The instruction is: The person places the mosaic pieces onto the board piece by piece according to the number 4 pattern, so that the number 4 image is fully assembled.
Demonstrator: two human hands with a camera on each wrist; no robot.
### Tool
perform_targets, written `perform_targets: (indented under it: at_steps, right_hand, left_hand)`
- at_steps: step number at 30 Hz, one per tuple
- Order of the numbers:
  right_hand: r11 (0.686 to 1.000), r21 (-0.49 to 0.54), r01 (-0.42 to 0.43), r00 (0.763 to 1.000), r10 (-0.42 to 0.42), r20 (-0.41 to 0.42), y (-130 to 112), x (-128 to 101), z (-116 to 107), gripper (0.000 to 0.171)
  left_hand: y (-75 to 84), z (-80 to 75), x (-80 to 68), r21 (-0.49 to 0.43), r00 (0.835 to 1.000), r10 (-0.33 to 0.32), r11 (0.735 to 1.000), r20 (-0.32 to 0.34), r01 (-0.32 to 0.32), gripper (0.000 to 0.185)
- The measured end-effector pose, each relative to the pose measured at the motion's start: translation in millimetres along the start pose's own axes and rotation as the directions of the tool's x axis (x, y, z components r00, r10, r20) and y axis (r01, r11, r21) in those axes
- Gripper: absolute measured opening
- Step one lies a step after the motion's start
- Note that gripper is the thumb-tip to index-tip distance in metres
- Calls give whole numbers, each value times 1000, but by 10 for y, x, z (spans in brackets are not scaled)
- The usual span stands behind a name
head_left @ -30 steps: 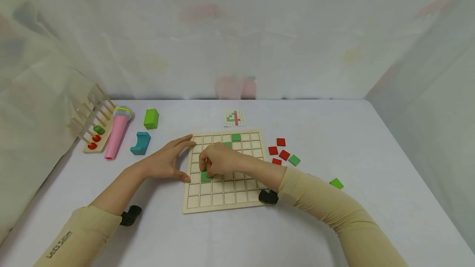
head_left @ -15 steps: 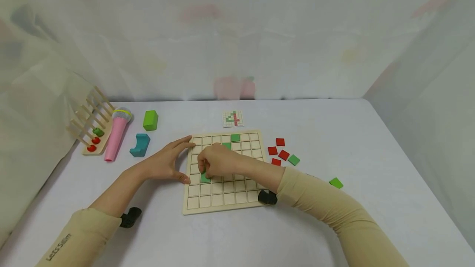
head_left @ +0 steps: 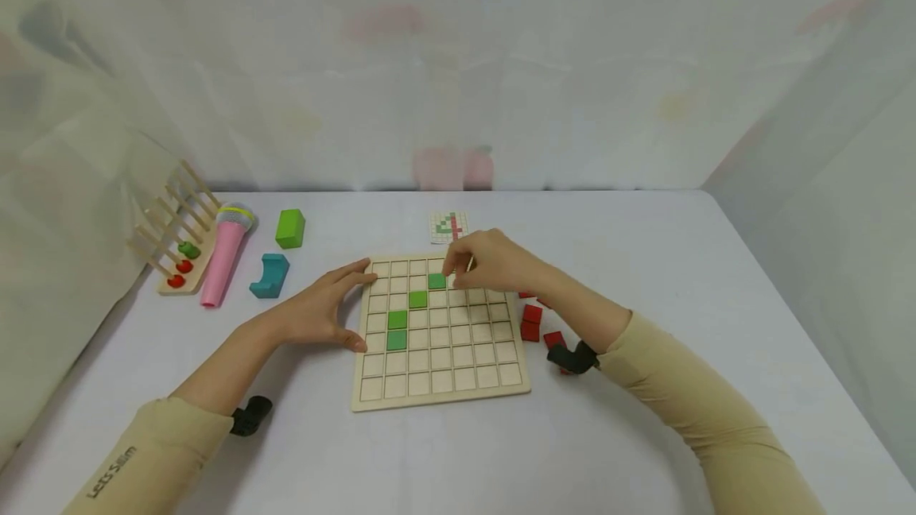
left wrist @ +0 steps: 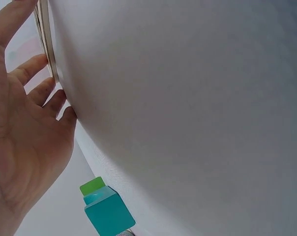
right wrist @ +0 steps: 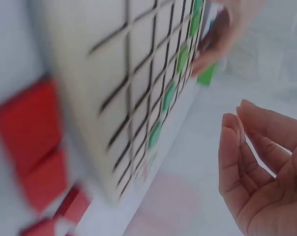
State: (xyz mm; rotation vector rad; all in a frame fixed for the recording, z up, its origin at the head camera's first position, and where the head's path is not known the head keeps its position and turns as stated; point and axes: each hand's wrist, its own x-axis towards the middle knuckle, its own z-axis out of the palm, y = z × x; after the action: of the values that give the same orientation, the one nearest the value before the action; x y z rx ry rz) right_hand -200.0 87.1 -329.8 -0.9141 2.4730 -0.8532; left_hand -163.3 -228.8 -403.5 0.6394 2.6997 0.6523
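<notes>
My left hand (head_left: 315,308) rests at the left edge of a wooden grid board (head_left: 444,381), thumb and fingers spread along it. In the left wrist view, several fingertips meet the board's side. Above the board's far right part is my right hand (head_left: 497,261), fingers bent with thumb and fingertips close together. Nothing shows between them in the right wrist view. Green tiles lie in the board's cells, among them a far one (head_left: 436,282), a middle one (head_left: 418,300) and a near left one (head_left: 397,340). Another green tile (right wrist: 155,133), hidden by the right hand in the head view, shows in the right wrist view.
Loose red tiles (head_left: 532,314) lie right of the board, partly under the right forearm. A small pattern card (head_left: 448,222) lies behind it. At left are a green block (head_left: 289,229), a teal block (head_left: 269,275), a pink toy microphone (head_left: 223,261) and a pegged rack (head_left: 179,280).
My right hand has left the near left green tile and moved right and away over the board, uncovering several green tiles. The left hand stays at the edge.
</notes>
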Motion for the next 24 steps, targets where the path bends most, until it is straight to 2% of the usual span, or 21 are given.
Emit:
perform_targets:
  at_steps: [6, 12, 20, 24]
  right_hand:
    - [997, 4, -74, 996, 74, -50, 326, -262, -259, 17]
    - [987, 19, -161, 985, 162, -58, 619, -539, -424, 21]
    - [969, -14, -249, 969, 248, -14, 1016, -943, -534, 24]
    - [967, -28, -253, 967, 254, 32, 1179, -1164, -575, 26]
  left_hand:
    - [-20, 4, -16, 2, 1000, -4, 1000, -4, 4, 116]
    - [-43, 16, -25, 4, 1000, -10, 1000, -2, 10, 116]
    - [-32, 18, -16, 15, 1000, -15, 1000, -5, 15, 116]
    - [-9, 14, -5, 19, 1000, -13, 1000, -6, 14, 116]
